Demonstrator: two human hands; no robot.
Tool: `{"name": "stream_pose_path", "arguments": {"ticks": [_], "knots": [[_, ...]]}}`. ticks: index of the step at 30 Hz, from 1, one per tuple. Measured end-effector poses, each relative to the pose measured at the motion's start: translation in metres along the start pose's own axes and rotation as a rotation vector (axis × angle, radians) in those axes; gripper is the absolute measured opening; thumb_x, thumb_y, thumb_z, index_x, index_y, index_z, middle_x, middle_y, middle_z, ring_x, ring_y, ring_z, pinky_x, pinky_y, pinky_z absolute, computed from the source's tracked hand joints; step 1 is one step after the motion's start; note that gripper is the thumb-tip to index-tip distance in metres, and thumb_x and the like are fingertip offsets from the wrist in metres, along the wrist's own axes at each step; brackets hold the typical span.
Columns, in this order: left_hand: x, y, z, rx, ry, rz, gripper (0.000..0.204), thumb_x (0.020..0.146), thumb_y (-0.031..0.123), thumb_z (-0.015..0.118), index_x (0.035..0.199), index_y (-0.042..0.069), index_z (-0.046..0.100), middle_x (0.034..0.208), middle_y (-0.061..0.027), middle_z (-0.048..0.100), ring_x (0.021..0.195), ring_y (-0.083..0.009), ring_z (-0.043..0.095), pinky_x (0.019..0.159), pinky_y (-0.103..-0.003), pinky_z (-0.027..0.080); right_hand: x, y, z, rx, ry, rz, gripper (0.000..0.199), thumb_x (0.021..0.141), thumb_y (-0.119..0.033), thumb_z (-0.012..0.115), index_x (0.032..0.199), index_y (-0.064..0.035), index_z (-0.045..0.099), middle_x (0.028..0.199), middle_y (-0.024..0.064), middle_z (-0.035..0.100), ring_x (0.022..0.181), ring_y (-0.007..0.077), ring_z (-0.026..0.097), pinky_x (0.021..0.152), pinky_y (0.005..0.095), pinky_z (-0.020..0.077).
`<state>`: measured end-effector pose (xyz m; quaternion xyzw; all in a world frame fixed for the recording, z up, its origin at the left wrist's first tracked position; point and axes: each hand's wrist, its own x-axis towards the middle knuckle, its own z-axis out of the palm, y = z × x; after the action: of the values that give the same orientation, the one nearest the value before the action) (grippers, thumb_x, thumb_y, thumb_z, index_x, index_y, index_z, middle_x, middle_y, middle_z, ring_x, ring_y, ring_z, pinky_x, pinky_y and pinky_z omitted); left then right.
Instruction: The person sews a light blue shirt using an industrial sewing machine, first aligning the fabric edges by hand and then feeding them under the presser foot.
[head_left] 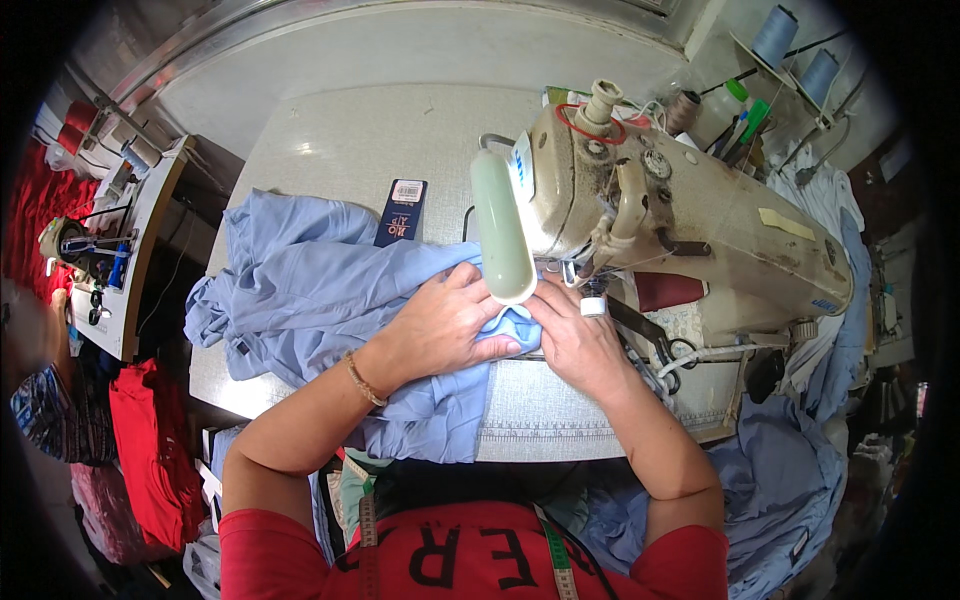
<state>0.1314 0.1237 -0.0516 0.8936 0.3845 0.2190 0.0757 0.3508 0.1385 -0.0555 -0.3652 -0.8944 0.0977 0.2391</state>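
Note:
My left hand (pixel 440 325) lies flat on a light blue garment (pixel 300 290), pressing the cloth down just left of the sewing machine's needle area. My right hand (pixel 578 340) rests on the same cloth under the machine head, fingers bent toward the presser foot, with a white thimble-like ring on one finger. The beige industrial sewing machine (pixel 700 230) stands on the table to the right. A pale green tube lamp (pixel 500 235) is fixed to its front and hides the needle. The cloth spreads left over the grey table (pixel 340 140).
A dark blue label card (pixel 402 212) lies on the table behind the cloth. Thread cones (pixel 795 50) stand on a rack at the back right. More blue cloth (pixel 800 470) is heaped at the right. Red garments (pixel 150 440) and another machine (pixel 90 250) are at the left.

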Motion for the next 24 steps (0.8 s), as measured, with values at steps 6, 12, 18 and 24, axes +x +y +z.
{"name": "stream_pose_path", "arguments": {"ticks": [6, 12, 18, 24], "knots": [[-0.0002, 0.0006, -0.0003, 0.007, -0.01, -0.004, 0.061, 0.082, 0.048, 0.065, 0.121, 0.002, 0.058, 0.126, -0.0151, 0.057, 0.098, -0.0295, 0.055, 0.093, -0.04, 0.046, -0.0021, 0.0028, 0.0023, -0.019, -0.02, 0.015, 0.04, 0.079, -0.001, 0.055, 0.117, -0.0126, 0.064, 0.111, 0.0079, 0.064, 0.102, 0.0257, 0.063, 0.102, 0.062, 0.031], [-0.0004, 0.003, -0.0022, 0.006, 0.0, -0.015, 0.061, 0.082, 0.048, 0.066, 0.121, 0.002, 0.059, 0.125, -0.0152, 0.058, 0.1, -0.0305, 0.056, 0.092, -0.041, 0.046, -0.002, 0.004, 0.0018, -0.015, -0.011, 0.009, 0.042, 0.079, -0.002, 0.057, 0.118, -0.0149, 0.065, 0.109, 0.0069, 0.065, 0.099, 0.0255, 0.064, 0.105, 0.0599, 0.0273], [-0.0012, 0.0029, -0.0011, -0.002, 0.022, -0.012, 0.061, 0.083, 0.049, 0.065, 0.12, 0.001, 0.059, 0.125, -0.0159, 0.058, 0.1, -0.031, 0.057, 0.092, -0.041, 0.047, -0.0018, 0.0028, -0.0007, -0.036, -0.048, 0.045, 0.043, 0.078, -0.004, 0.058, 0.118, -0.0177, 0.065, 0.113, 0.0067, 0.065, 0.1, 0.0251, 0.063, 0.107, 0.0596, 0.0253], [-0.0008, 0.0043, -0.0027, 0.006, 0.007, -0.022, 0.062, 0.084, 0.05, 0.063, 0.12, 0.0, 0.058, 0.126, -0.0165, 0.058, 0.1, -0.031, 0.058, 0.091, -0.042, 0.047, -0.0039, 0.0055, 0.0032, -0.053, -0.017, 0.04, 0.041, 0.078, -0.004, 0.057, 0.116, -0.0165, 0.066, 0.113, 0.0067, 0.066, 0.1, 0.0253, 0.063, 0.109, 0.0615, 0.0224]]}}
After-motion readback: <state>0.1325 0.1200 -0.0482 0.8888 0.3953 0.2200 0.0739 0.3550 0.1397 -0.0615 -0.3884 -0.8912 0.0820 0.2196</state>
